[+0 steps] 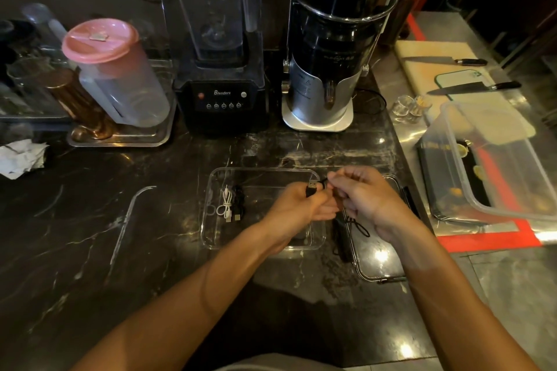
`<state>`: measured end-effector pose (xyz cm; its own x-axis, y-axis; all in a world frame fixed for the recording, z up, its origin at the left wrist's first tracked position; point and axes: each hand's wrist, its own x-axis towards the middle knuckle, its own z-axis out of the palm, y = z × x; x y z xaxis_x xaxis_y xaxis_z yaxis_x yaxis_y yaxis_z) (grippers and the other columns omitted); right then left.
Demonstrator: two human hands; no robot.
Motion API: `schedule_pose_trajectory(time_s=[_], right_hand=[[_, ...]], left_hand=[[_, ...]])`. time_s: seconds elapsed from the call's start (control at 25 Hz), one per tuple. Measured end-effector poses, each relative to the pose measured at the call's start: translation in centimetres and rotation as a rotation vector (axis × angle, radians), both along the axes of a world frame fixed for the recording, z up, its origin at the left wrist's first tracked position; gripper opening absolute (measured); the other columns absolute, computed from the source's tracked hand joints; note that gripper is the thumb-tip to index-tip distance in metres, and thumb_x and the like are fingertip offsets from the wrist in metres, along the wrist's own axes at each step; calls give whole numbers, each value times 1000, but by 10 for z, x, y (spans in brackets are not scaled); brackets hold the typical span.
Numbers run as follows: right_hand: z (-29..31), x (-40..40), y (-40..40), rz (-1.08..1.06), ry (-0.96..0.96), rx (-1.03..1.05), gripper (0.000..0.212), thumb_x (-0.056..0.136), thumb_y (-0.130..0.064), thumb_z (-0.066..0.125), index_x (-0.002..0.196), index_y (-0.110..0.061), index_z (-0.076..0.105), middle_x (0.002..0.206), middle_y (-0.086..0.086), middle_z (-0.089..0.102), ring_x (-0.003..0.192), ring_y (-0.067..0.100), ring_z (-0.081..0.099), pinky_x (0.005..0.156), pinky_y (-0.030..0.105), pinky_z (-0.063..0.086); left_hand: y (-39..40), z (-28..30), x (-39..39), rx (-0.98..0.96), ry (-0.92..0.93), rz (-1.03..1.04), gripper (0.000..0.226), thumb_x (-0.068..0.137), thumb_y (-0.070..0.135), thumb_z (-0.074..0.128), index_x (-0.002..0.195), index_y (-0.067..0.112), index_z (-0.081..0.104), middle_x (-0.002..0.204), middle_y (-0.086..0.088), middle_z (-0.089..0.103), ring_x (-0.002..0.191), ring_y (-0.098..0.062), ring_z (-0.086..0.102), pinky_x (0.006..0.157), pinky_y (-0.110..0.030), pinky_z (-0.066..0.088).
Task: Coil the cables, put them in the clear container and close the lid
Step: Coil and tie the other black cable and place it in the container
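A clear container point(262, 173) lies open on the dark marble counter. At its left end lie a coiled white cable point(226, 203) and a coiled black cable point(239, 200). Over the container's right end my left hand point(297, 205) grips a black cable point(360, 226) just below its USB plug, which sticks up. My right hand point(366, 194) pinches the same cable close by; a loop of it hangs below that hand. The clear lid point(376, 262) with black clips lies flat to the right of the container, partly under my right hand.
A blender point(221, 99) and a steel juicer point(325, 84) stand behind the container. A tray point(120, 138) with a pink-lidded jug sits at back left, crumpled paper at far left. On the right are a large plastic tub point(494, 159), a cutting board and two knives.
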<state>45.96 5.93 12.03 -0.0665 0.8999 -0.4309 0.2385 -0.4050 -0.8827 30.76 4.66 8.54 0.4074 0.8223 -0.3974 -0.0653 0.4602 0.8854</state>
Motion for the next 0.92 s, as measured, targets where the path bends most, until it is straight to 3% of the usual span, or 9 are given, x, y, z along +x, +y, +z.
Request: schedule_pose_trajectory(time_s=[0.24, 0.36, 0.48, 0.6, 0.76, 0.84, 0.92], right_hand=[[-4, 8, 3, -146, 66, -42, 27, 101, -15, 60, 76, -5, 64, 52, -1, 46, 37, 8, 35, 36, 23, 32], [-9, 16, 3, -233, 52, -70, 31, 101, -16, 60, 71, -8, 64, 51, 0, 47, 40, 12, 37, 38, 23, 33], [-9, 18, 3, -189, -12, -46, 31, 100, -18, 61, 70, -11, 65, 52, 0, 49, 42, 11, 40, 39, 21, 35], [-7, 19, 4, -78, -81, -22, 31, 100, -23, 64, 69, -15, 66, 52, -5, 48, 46, 8, 42, 45, 22, 34], [-4, 12, 5, 47, -149, 23, 27, 98, -25, 66, 74, -12, 70, 59, 2, 56, 52, 12, 46, 51, 22, 35], [-3, 6, 4, 53, -161, 62, 29, 99, -23, 65, 71, -13, 66, 50, -7, 52, 46, 4, 44, 48, 17, 34], [-2, 2, 4, -15, -136, 90, 32, 100, -20, 64, 68, -14, 63, 45, -13, 50, 41, -1, 43, 46, 14, 33]], left_hand=[[-2, 4, 3, 138, 103, -40, 33, 108, 25, 50, 116, 0, 70, 92, -12, 80, 86, -17, 79, 77, -25, 62], [-2, 8, 3, 83, -54, -4, 33, 110, 21, 44, 125, 2, 66, 99, -19, 79, 95, -26, 78, 85, -32, 63], [-3, 6, 0, -36, -232, 30, 33, 109, 16, 43, 131, 0, 61, 110, -24, 76, 105, -32, 75, 93, -38, 61], [-6, 3, -2, -86, -261, 23, 31, 109, 16, 43, 120, -5, 62, 106, -28, 75, 102, -36, 75, 90, -39, 62], [-9, 4, 5, -9, -59, -91, 38, 110, 23, 43, 113, -7, 66, 98, -20, 78, 95, -27, 77, 89, -36, 62], [-9, 2, 9, 71, 83, -95, 38, 110, 24, 43, 116, -3, 69, 100, -16, 79, 96, -20, 77, 92, -32, 60], [-8, 1, 8, 107, 104, -53, 38, 111, 22, 41, 118, -2, 68, 101, -15, 79, 98, -17, 77, 91, -27, 60]])
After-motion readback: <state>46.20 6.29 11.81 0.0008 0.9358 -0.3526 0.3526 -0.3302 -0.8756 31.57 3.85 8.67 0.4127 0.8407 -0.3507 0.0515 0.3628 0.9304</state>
